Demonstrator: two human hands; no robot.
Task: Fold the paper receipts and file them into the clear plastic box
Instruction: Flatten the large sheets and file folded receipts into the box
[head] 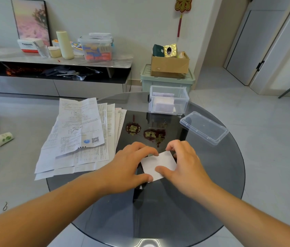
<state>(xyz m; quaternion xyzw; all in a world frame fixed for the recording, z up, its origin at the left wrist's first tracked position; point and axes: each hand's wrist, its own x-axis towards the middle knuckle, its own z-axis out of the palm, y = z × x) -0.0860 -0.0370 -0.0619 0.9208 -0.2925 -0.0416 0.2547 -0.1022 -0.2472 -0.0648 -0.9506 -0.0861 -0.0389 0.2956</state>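
Smoked glass fills the head camera's view, a round table [176,211] with both forearms reaching in over its near edge. At the centre lies a small folded receipt [158,164], plain white, flat on the glass. The left hand [130,163] grips its left side, fingers curled over the top edge and thumb on the lower corner. The right hand [183,163] takes the other side: bent fingertips on the top right corner, thumb pressed on the paper's near edge.

Left of the hands, a fanned stack of unfolded receipts [80,136] overhangs the table's rim. At the far edge stands the clear plastic box [169,100], open on top, with folded white papers standing inside. Its lid [203,127] lies on the glass to the right, just beside it. Red-and-gold ornaments [146,132] show through the glass between the box and the hands.
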